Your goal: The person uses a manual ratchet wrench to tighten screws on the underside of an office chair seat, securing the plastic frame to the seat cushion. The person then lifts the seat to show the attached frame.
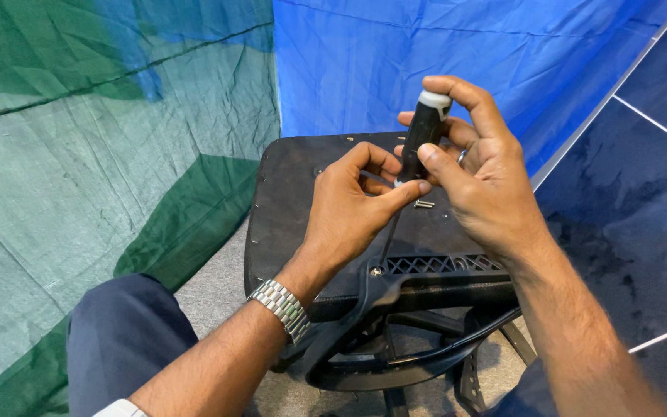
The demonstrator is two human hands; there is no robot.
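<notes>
Right hand [482,166] grip: thumb and fingers closed around the black handle of a screwdriver [423,135], forefinger curled over its white cap. Left hand [353,202] grip: thumb and fingertips pinched at the base of the handle where the shaft begins. Long axis runs steeply from the cap, upper right, down and slightly left; the thin shaft ends at a screw [377,271] in the black plastic bracket [426,270], below both hands, left hand nearer. Bracket sits on the underside of an upturned chair seat [291,193]. A loose screw [424,204] lies on the seat just beside the hands. Tip-to-screw seating too small to confirm; chair base cut off below.
</notes>
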